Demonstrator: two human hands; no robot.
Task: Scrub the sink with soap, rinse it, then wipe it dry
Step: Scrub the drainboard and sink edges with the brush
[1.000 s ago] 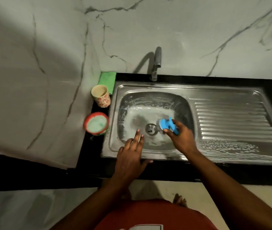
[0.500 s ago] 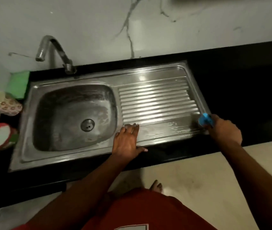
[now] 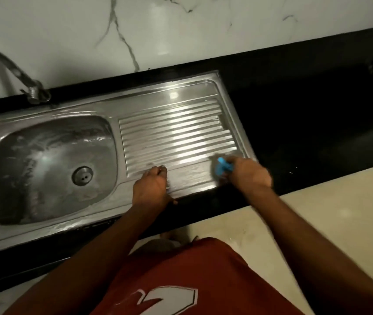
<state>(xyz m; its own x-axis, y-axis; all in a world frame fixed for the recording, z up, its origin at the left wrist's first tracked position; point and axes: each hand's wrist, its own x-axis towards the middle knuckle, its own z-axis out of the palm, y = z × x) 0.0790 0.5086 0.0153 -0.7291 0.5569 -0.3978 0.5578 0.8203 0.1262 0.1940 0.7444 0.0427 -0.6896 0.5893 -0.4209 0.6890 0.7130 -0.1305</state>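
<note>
My left hand (image 3: pixel 151 187) lies flat; right hand (image 3: pixel 248 175) grips the scrubber (image 3: pixel 221 169), gone from bowl (image 3: pixel 44 167) to ribs (image 3: pixel 174 133). Still scrubbing the sink (image 3: pixel 103 105).

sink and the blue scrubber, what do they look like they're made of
The sink looks like stainless steel, brushed to shiny: silver-grey, with bright light glints on its pressed ridges. The blue scrubber in the right hand looks like plastic or synthetic sponge; it is blurred and mostly covered, so I cannot tell which.
</note>
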